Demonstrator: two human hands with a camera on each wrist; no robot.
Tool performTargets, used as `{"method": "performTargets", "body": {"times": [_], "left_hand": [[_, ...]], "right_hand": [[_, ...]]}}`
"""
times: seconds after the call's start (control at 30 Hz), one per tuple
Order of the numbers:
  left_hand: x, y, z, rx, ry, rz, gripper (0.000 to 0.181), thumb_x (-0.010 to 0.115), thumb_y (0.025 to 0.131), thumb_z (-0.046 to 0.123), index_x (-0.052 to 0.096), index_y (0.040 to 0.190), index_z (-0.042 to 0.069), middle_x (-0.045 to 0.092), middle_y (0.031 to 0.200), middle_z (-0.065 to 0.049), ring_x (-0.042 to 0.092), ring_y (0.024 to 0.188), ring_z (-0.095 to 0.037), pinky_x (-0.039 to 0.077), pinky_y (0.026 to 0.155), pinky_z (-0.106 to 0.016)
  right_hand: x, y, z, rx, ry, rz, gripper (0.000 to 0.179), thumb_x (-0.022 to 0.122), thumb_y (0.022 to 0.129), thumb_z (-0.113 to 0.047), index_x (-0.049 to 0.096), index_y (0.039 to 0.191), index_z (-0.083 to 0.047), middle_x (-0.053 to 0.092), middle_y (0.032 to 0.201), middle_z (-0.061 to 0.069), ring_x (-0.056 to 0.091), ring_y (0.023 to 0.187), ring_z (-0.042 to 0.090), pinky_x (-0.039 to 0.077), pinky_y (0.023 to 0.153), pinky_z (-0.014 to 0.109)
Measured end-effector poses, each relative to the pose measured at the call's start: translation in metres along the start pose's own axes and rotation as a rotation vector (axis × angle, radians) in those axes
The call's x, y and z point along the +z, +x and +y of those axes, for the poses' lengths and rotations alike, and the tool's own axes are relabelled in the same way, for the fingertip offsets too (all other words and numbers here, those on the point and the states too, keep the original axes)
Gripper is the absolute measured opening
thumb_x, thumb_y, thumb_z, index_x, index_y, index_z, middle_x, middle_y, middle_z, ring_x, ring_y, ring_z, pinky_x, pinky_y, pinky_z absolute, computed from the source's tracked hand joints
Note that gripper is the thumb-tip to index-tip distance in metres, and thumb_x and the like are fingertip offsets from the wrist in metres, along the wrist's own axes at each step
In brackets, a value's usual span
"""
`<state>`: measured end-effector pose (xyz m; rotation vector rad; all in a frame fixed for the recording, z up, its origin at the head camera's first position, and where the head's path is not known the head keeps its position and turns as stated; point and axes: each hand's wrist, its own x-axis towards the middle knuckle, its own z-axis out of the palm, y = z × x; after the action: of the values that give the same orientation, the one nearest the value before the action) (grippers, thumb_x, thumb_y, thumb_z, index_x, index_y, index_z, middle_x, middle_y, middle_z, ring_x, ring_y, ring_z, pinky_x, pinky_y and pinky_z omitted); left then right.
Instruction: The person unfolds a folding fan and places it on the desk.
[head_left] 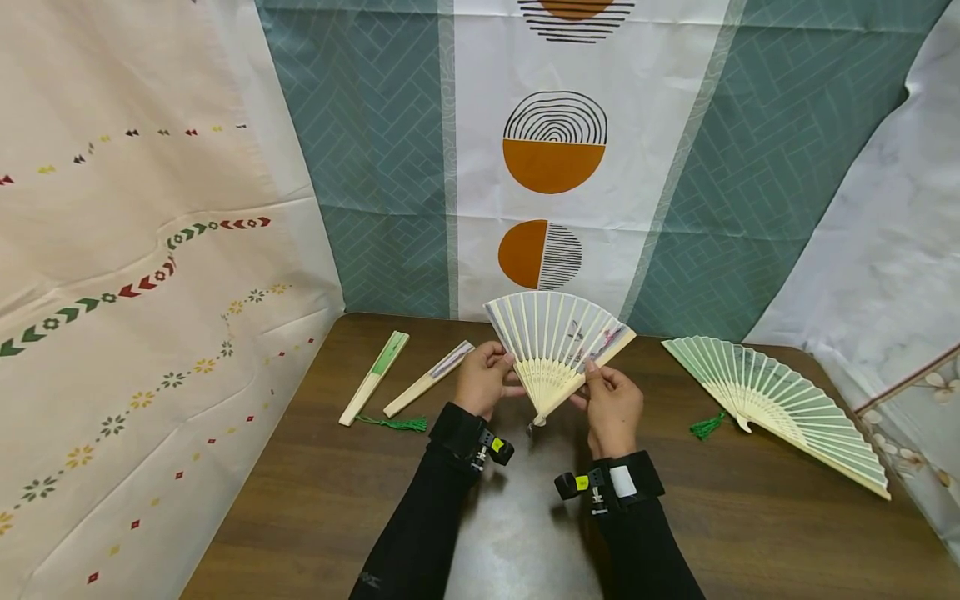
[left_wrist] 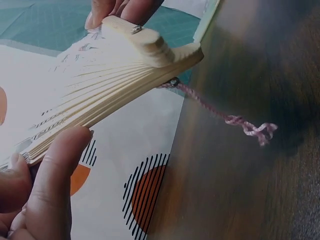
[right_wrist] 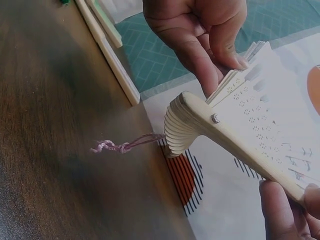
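Observation:
A pale folding fan [head_left: 551,350], spread partway with a pinkish floral print near its right edge, is held upright above the table. My left hand [head_left: 482,381] pinches its left edge between thumb and fingers. On the opposite side, my right hand [head_left: 613,408] grips the right outer rib. The ribs [left_wrist: 100,100] meet at a riveted base [right_wrist: 187,117], from which a short knotted pink cord [right_wrist: 122,146] hangs. In the right wrist view, the left hand's thumb and fingers press the stacked edge ribs.
An opened green fan [head_left: 780,408] lies at the right with a green tassel [head_left: 707,426]. Left of my hands lie two folded fans, one with a green panel [head_left: 375,377] and one with a greyish panel [head_left: 429,379]. Another green tassel [head_left: 393,423] lies near them. Patterned cloth [head_left: 382,167] hangs behind the table.

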<state>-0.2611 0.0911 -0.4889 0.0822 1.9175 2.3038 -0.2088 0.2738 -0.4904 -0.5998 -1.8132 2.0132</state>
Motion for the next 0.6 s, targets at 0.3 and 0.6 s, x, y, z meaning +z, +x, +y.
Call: {"method": "performTargets", "body": {"times": [0.3,0.6], "left_hand": [[0.0,0.0016,-0.0016,0.009,-0.016,0.017,0.013,0.053,0.118,-0.002,0.063,0.12,-0.011,0.068,0.101,-0.008,0.077,0.085,-0.025,0.075,0.084,-0.056],[-0.0008,0.0029,-0.0021,0.022,-0.068,0.045,0.016,0.052,0.119,-0.002,0.063,0.125,-0.013,0.068,0.103,-0.009,0.075,0.079,-0.016,0.076,0.073,-0.041]], "right_hand": [[-0.0004,0.0,-0.0001,-0.002,0.021,0.014,0.034,0.067,0.117,-0.015,0.071,0.136,0.013,0.073,0.095,0.0,0.075,0.079,0.005,0.071,0.068,0.022],[-0.0012,0.0009,0.0002,-0.025,0.081,0.026,0.036,0.068,0.116,-0.015,0.07,0.136,0.015,0.076,0.099,0.001,0.079,0.079,0.003,0.071,0.069,0.023]]}}
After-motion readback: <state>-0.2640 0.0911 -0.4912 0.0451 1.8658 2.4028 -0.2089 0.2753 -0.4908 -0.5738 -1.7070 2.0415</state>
